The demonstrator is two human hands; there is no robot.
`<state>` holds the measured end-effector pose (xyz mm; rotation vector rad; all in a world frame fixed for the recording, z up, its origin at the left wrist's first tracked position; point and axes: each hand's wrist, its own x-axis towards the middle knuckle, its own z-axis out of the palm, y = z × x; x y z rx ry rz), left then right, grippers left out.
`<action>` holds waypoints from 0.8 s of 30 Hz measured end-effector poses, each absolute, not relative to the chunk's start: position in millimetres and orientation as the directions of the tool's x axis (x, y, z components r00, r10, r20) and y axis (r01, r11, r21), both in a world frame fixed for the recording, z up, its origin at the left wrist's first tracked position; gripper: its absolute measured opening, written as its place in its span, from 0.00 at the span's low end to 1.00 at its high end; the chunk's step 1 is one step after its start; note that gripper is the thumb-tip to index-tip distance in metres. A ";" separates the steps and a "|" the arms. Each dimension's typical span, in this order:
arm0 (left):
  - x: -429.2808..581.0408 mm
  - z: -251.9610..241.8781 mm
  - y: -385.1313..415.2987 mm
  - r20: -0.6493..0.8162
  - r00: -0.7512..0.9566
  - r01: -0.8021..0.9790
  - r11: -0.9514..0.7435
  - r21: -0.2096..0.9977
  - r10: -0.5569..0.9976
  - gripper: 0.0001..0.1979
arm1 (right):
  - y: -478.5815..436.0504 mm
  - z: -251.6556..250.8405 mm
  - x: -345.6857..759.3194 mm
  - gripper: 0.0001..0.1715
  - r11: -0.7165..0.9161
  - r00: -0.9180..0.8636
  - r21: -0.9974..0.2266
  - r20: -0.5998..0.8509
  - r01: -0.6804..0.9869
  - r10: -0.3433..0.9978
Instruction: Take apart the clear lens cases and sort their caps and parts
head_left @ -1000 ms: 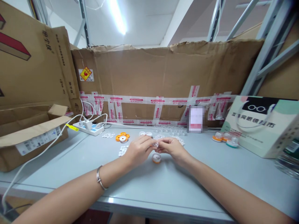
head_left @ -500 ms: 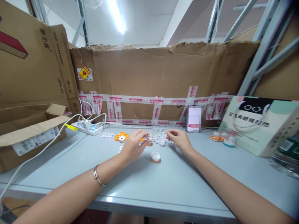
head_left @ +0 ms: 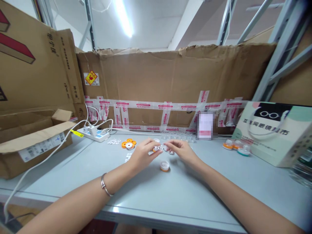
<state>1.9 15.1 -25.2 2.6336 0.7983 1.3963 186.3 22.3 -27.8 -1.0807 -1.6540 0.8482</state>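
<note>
My left hand (head_left: pixel 145 153) is closed, thumb and fingers pinching a small clear-and-white plastic part (head_left: pixel 157 148) above the table. Close to its right, my right hand (head_left: pixel 182 151) has its fingertips pressed together; whatever is between them is too small to make out. Behind and beneath the fingers lies a pile of small clear plastic pieces (head_left: pixel 171 151), partly hidden. Nearer to me, a round white cup with an orange base (head_left: pixel 164 166) stands upright. Left of my left hand are orange round parts with a white ring (head_left: pixel 128 144) and small white pieces (head_left: pixel 128 157).
Small clear pieces (head_left: pixel 114 142) lie by a white power strip (head_left: pixel 95 134). Clear round cups (head_left: pixel 181 136) line the back, beside a propped phone (head_left: pixel 205 126). Orange and teal cases (head_left: pixel 236 147) sit by a paper bag (head_left: pixel 268 136). An open carton (head_left: pixel 36 143) stands left.
My right hand has moved left from the pile of clear pieces towards my left hand. My left hand still pinches its small part. The whole view has shifted slightly.
</note>
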 end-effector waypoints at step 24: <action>-0.9 -24.5 11.5 0.721 0.499 0.436 -0.858 0.271 0.481 0.08 | 65.0 -47.5 267.7 0.08 0.032 0.153 -0.865 0.125 0.501 0.980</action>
